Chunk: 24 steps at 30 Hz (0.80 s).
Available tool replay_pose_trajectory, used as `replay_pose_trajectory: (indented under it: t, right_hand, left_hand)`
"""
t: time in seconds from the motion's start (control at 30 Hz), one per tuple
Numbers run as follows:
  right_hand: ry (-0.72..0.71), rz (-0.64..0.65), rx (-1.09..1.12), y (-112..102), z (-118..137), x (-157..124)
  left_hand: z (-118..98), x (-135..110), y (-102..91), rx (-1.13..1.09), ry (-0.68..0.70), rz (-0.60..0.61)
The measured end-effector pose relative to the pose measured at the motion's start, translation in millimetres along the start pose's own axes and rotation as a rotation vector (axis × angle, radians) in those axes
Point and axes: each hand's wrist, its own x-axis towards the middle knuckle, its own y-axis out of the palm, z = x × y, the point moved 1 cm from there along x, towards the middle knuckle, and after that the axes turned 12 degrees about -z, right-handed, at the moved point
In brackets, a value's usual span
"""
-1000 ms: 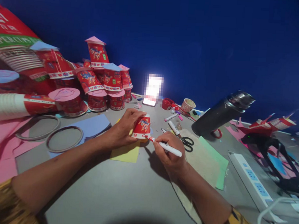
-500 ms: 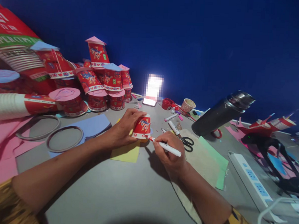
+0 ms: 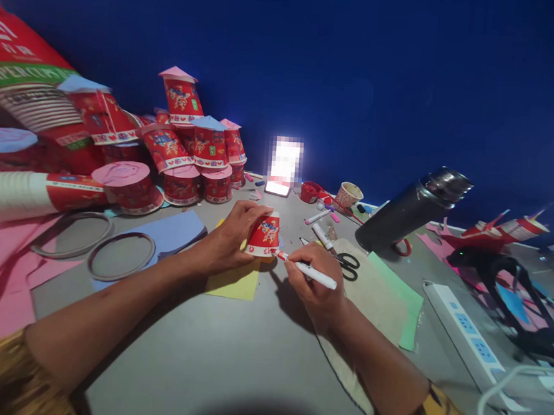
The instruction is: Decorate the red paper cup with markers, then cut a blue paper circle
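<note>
Red paper cup (image 3: 263, 235) with a printed pattern and a white rim band stood upside down on a yellow paper sheet (image 3: 235, 283), near the centre of the grey table (image 3: 230, 355). Left hand (image 3: 235, 236) wrapped around the cup from nine o'clock, pressing it down. Right hand (image 3: 312, 282) was closed around a white marker pen (image 3: 308, 271), its red tip touching the rim at four o'clock. Tracing cleanly probably called for firm downward pressure and a tip hugging the rim. Black-handled scissors (image 3: 348, 263) lay at three o'clock, a dark metal flask (image 3: 408, 212) at two o'clock, and a pile of similar red cups (image 3: 196, 152) at ten o'clock.
</note>
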Motion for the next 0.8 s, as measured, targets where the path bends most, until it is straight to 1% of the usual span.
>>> replay_pose_trajectory:
  t: [0.13,0.3,0.47,0.63,0.8]
  right_hand:
    - [-0.004,-0.004,-0.002,0.3,2.7,0.4]
    - [-0.01,0.025,0.004,0.5,2.0,-0.1]
    - [0.016,-0.007,-0.002,-0.1,1.0,-0.1]
    - [-0.006,0.013,0.011,-1.3,4.2,1.7]
    - [-0.027,0.018,0.034,-1.2,6.7,2.0]
  left_hand:
    - [-0.8,0.0,0.2,-0.005,-0.032,0.002]
    - [-1.5,0.2,0.1,-0.026,-0.022,-0.005]
    - [-2.9,0.7,-0.2,-0.033,-0.053,-0.002]
    - [-4.7,0.6,-0.6,-0.018,-0.055,0.01]
    - [-6.5,-0.4,-0.1,-0.024,-0.086,0.022]
